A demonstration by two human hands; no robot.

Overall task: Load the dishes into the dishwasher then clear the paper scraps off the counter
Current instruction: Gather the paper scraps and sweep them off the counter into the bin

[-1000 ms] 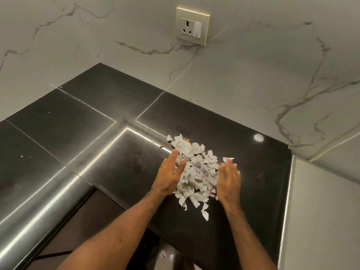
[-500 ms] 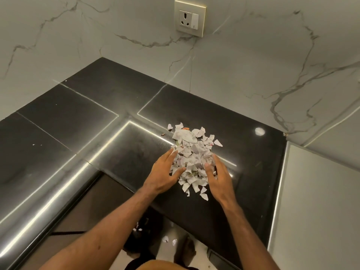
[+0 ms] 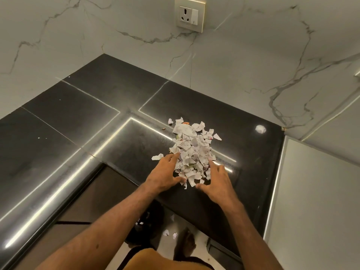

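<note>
Head view: the left hand [image 3: 165,175] lies flat against the left flank of the scraps [image 3: 191,151], fingers straight and thumb spread toward the heap's near end. It grips nothing. The right hand [image 3: 219,185] mirrors it on the right flank, also flat and holding nothing. The scraps sit in one loose heap on the worktop [image 3: 78,117], close to its front edge and toward its right end, with a stray bit just beside the left fingertips.

No dishes show, so this looks like the clearing step, with the heap being gathered. Next the hands probably need to close under it and lift, or drag it off the front edge. Thin torn paper slips out easily, so the squeeze should be snug.

The worktop is glossy black stone, meeting a white veined wall [image 3: 253,55] that carries a socket [image 3: 190,14]. A pale panel [image 3: 315,201] stands at the right end. On the floor [image 3: 200,240] below lie fallen bits [image 3: 166,232] near a bare foot [image 3: 185,243].
</note>
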